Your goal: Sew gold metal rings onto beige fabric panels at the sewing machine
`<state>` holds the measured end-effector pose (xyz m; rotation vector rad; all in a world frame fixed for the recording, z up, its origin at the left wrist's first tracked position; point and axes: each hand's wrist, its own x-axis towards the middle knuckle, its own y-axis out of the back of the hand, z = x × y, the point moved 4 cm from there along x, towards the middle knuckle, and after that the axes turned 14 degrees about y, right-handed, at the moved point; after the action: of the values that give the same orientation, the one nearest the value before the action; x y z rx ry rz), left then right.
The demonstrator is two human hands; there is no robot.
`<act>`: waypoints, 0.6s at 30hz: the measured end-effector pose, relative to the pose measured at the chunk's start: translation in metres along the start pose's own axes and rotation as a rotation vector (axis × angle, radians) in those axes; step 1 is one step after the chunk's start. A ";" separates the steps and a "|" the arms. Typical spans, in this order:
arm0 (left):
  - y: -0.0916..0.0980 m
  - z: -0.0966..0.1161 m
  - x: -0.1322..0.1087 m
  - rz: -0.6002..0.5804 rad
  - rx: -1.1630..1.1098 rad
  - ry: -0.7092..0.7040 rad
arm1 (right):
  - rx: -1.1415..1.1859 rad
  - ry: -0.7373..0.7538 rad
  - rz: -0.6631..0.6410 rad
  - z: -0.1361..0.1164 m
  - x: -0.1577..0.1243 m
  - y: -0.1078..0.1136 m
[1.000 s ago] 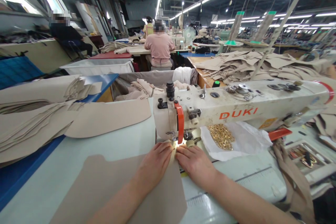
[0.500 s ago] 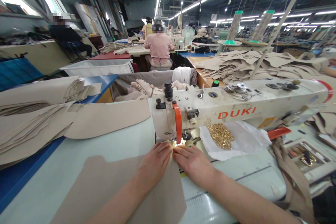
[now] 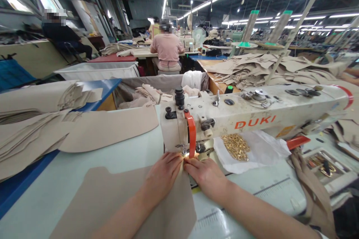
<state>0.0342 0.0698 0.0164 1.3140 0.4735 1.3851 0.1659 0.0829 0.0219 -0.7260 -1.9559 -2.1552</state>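
A beige fabric panel (image 3: 112,190) lies on the pale green sewing table (image 3: 81,162), its upper right corner under the head of a white sewing machine (image 3: 252,110). My left hand (image 3: 164,170) presses on that corner just left of the lit needle area, fingers together. My right hand (image 3: 206,175) is closed at the panel's edge right beside it, fingertips close to the red finger guard (image 3: 192,134). The fingertips of both hands nearly meet. Whatever small part lies between them is hidden.
Stacked beige panels (image 3: 30,134) lie at the left. Gold rings (image 3: 235,146) rest on white cloth (image 3: 263,149) behind the right hand. A parts tray (image 3: 328,168) stands at the right. Beyond the machine are a fabric bin (image 3: 126,86) and a seated person in pink (image 3: 167,50).
The whole view has shifted slightly. Both hands stay at the needle area, with the panel nearly unmoved beneath them.
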 end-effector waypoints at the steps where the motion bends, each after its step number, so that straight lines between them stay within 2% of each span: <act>1: 0.000 -0.001 0.000 0.005 -0.002 0.004 | -0.005 -0.005 -0.004 0.000 0.001 0.000; 9: -0.001 -0.008 0.002 0.007 -0.018 0.029 | -0.003 -0.043 -0.053 0.003 -0.001 -0.005; 18: 0.001 -0.009 0.003 0.092 -0.033 0.021 | -0.001 -0.055 -0.058 0.003 0.001 -0.006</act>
<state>0.0266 0.0759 0.0160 1.3087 0.4069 1.4784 0.1630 0.0865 0.0169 -0.7449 -2.0272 -2.1925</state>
